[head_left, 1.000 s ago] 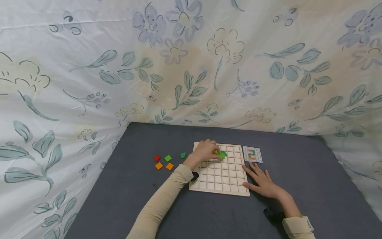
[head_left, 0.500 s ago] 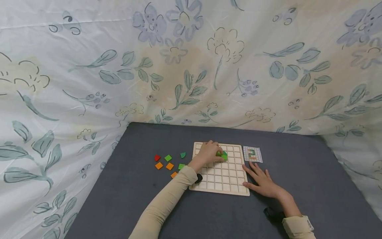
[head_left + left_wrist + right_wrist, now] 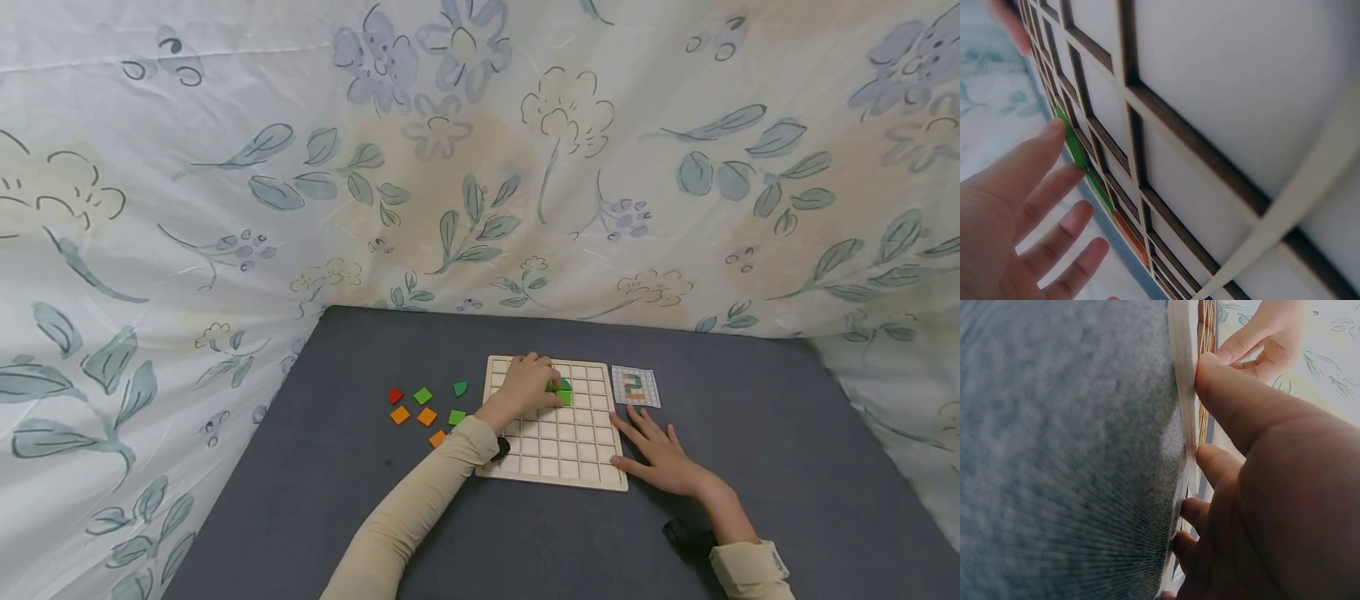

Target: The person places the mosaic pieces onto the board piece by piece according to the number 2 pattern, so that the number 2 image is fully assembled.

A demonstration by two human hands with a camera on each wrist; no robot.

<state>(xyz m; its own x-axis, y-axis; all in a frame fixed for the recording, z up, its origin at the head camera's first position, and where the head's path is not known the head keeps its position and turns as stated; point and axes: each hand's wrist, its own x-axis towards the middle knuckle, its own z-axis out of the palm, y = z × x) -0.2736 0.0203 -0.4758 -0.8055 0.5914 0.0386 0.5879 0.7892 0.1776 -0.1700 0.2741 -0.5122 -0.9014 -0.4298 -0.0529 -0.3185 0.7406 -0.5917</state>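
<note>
In the head view a wooden grid board (image 3: 558, 454) lies on the dark table. My left hand (image 3: 525, 387) reaches over its upper part, thumb and index finger at a light green square tile (image 3: 564, 398). The left wrist view shows that thumb and finger pinching a green tile (image 3: 1071, 140) low at the grid, the other fingers apart from it. An orange tile (image 3: 1130, 236) sits beyond in the grid. A dark green piece (image 3: 565, 385) lies just above the square. My right hand (image 3: 663, 458) rests spread at the board's right edge, thumb and a finger touching it.
Left of the board lie loose tiles: a red one (image 3: 395, 396), a dark green one (image 3: 460, 388), green squares (image 3: 423, 396) and several orange squares (image 3: 400, 415). A pattern card (image 3: 635, 387) lies right of the board. A floral cloth (image 3: 480, 167) hangs behind the table.
My left hand has moved slightly right and lowered the green tile onto the grid, uncovering a green and an orange tile at the left. My right hand has stayed put.
</note>
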